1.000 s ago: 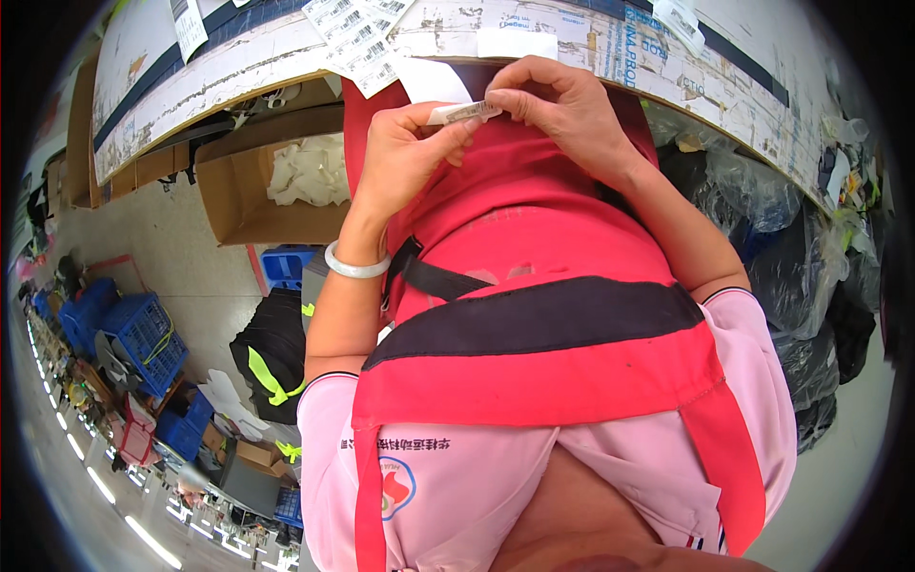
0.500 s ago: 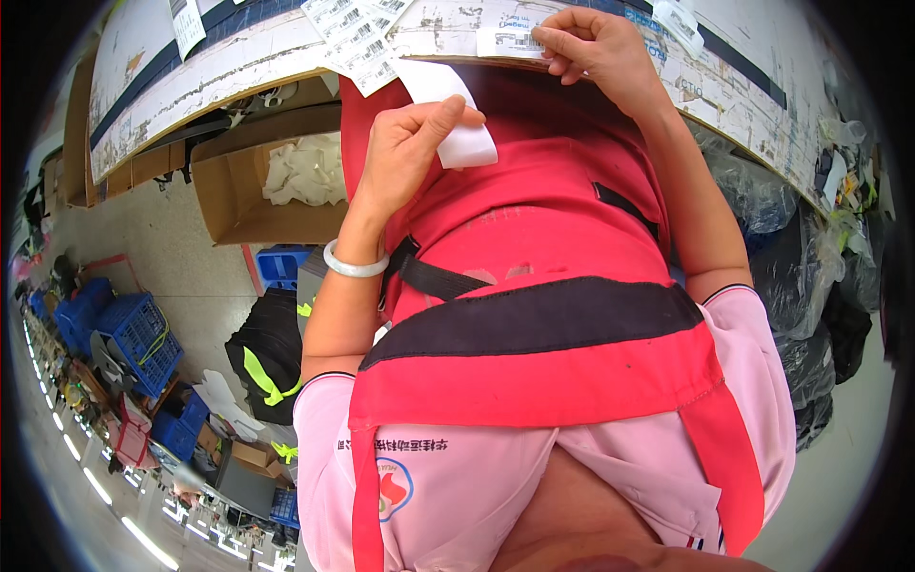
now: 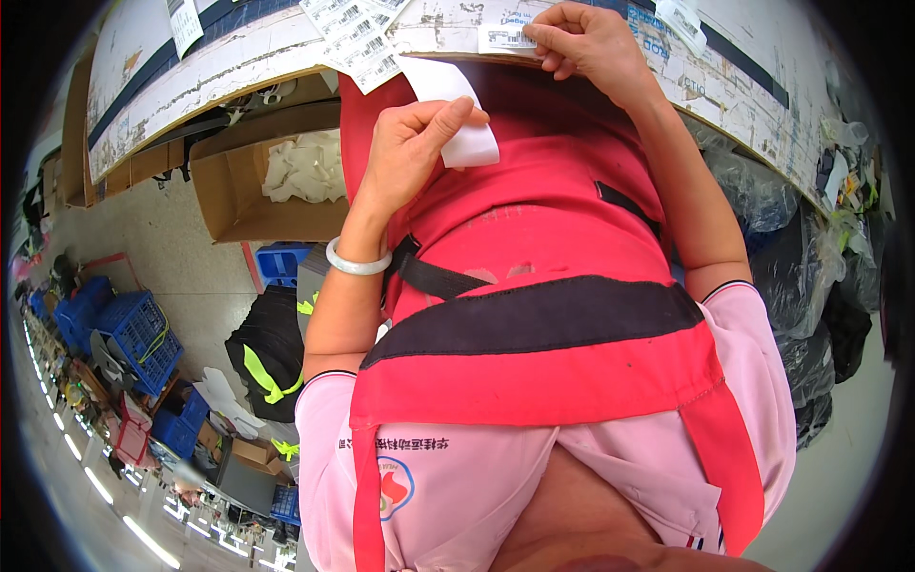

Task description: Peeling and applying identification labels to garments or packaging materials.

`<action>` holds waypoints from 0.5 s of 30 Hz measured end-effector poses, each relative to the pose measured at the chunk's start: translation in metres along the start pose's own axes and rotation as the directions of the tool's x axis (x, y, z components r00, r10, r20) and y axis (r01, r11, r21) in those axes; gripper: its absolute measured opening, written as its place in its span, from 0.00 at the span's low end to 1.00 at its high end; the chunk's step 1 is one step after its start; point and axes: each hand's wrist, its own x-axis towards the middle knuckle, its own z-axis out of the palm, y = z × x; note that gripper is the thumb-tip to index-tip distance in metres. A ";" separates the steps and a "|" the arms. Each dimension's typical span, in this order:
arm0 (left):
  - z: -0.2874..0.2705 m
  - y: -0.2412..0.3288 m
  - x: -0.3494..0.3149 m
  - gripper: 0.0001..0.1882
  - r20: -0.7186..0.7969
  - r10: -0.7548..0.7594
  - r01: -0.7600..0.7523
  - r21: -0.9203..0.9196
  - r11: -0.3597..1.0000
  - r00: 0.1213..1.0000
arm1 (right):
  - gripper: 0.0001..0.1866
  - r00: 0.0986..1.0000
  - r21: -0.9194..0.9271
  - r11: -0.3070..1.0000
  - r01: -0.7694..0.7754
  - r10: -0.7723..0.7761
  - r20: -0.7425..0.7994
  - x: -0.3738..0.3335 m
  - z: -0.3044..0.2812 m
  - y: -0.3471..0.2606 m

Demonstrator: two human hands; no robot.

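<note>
My left hand (image 3: pixel 412 143) is closed on a white paper strip (image 3: pixel 470 148), its thumb over the paper. The strip curls down in front of my red apron and runs up to the table edge, beside a sheet of barcode labels (image 3: pixel 357 48). At the edge of the white, scuffed tabletop (image 3: pixel 257 57), my right hand (image 3: pixel 596 52) pinches the right end of a small white barcode label (image 3: pixel 502 39) between thumb and index finger. Its other fingers are curled. The label's left part lies over the tabletop.
Under the table an open cardboard box (image 3: pixel 224 195) holds crumpled off-white scraps (image 3: pixel 305 170). Clear plastic bags (image 3: pixel 777 257) crowd the right side. Blue crates (image 3: pixel 143 334) and a black bundle (image 3: pixel 267 353) stand at left. Another label piece (image 3: pixel 681 24) lies at the table's right.
Both hands keep their grips and have barely moved. The label and the right hand sit very slightly higher or to the left; the strip hangs as before.
</note>
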 end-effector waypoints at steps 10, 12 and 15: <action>0.000 -0.004 -0.001 0.16 0.006 -0.013 0.013 0.000 1.000 1.000 | 0.08 1.000 -0.068 0.997 0.025 -0.026 -0.016 -0.002 0.004 0.000; 0.001 -0.004 -0.001 0.16 0.007 0.011 -0.011 0.039 0.999 1.000 | 0.08 0.999 -0.127 0.991 0.044 -0.048 -0.024 -0.003 0.007 -0.002; 0.004 0.000 -0.001 0.16 0.020 -0.038 0.038 -0.004 0.999 0.999 | 0.08 0.995 -0.201 0.976 0.083 -0.091 -0.033 -0.005 0.010 -0.004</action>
